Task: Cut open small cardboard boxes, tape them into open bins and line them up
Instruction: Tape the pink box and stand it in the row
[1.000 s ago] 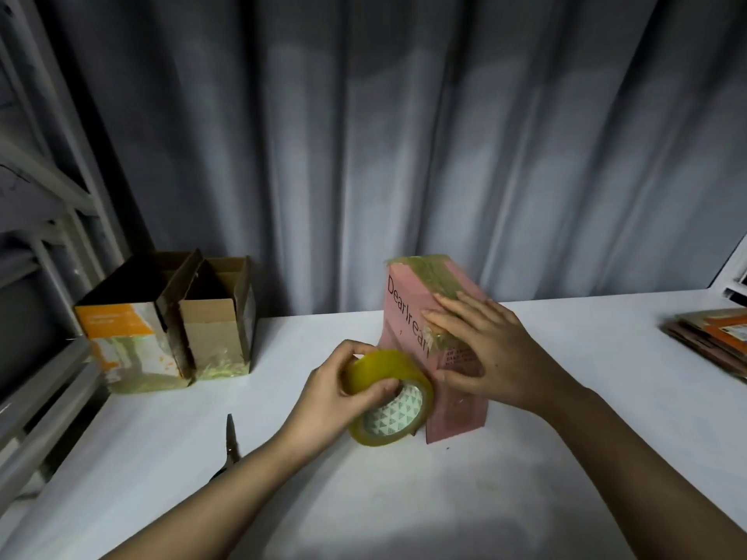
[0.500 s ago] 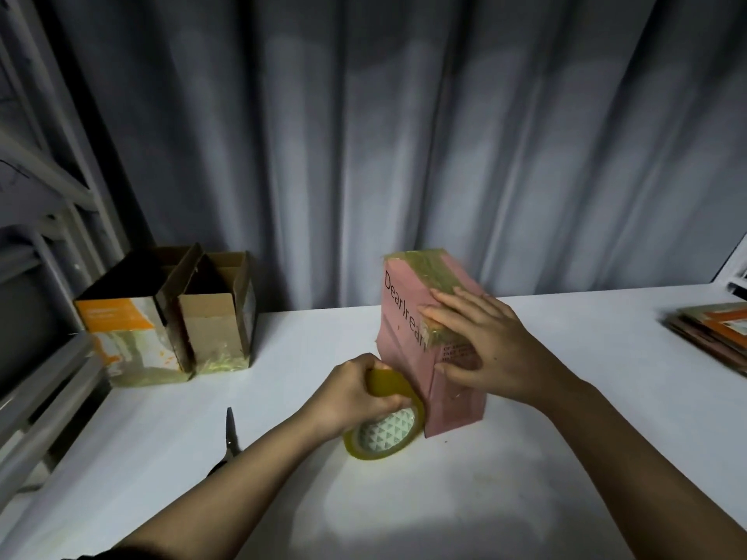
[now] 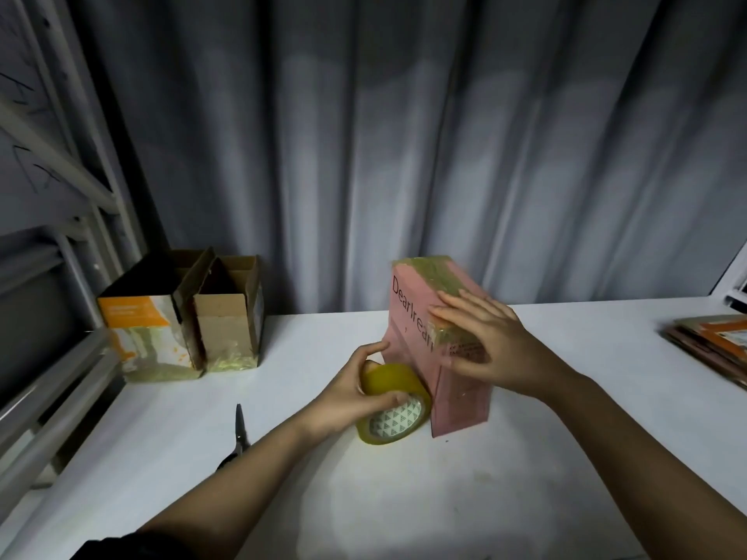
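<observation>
- Grey curtain [image 3: 404, 135] hangs in folds behind everything; one metal rack [image 3: 52, 187] stands at the left edge.
- One white bench [image 3: 404, 499] carries all the things.
- Two open bins stand touching side by side at the bench's back left: one orange-and-white bin [image 3: 145, 341], one brown bin [image 3: 228, 329] just right of it.
- One pink box [image 3: 420, 337] stands upright and a little tilted at mid-bench, yellowish tape over its top and down its near corner.
- One stack of flat cardboard [image 3: 715, 349] lies at the far right, well apart from the box.
- Right hand [image 3: 485, 345], one of two, lies flat on the box's near face, its grip spread, fingers straight and pressing the tape down.
- Left hand [image 3: 355, 394] has its grip curled round the one tape roll [image 3: 394, 414], which sits low against the box's left corner, just above or on the bench; I cannot tell which.
- One pair of scissors [image 3: 240, 430] lies left of the left forearm, which hides the handles.
</observation>
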